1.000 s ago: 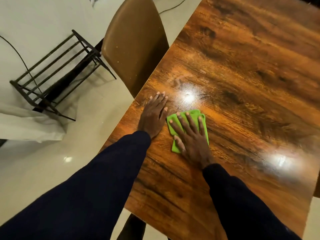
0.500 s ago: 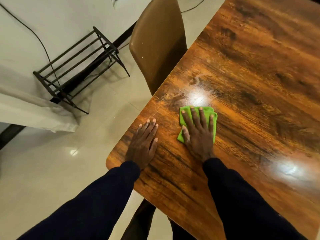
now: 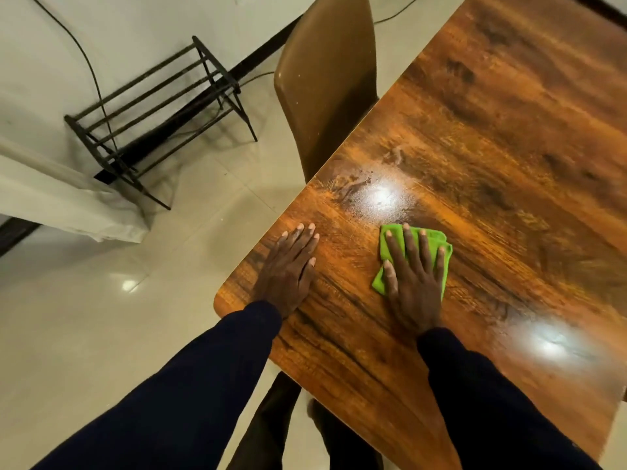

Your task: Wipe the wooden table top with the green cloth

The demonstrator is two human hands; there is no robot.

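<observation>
corner of the wooden table top (image 3: 492, 147) rounds off just beside the left hand (image 3: 288, 269), which lies flat with straight fingers on bare wood near that edge, while glossy surface stretches ahead and to the right. the right hand (image 3: 412, 283) presses the green cloth (image 3: 441, 240) flat under spread fingers, just below a glare patch. a brown chair (image 3: 325, 79) stands against the left edge, a black metal rack (image 3: 159, 106) beyond it on the pale floor (image 3: 101, 334).

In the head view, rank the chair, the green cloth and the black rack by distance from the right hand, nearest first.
1. Green cloth, under the right hand.
2. Chair, ahead to the left.
3. Black rack, far left on the floor.
</observation>
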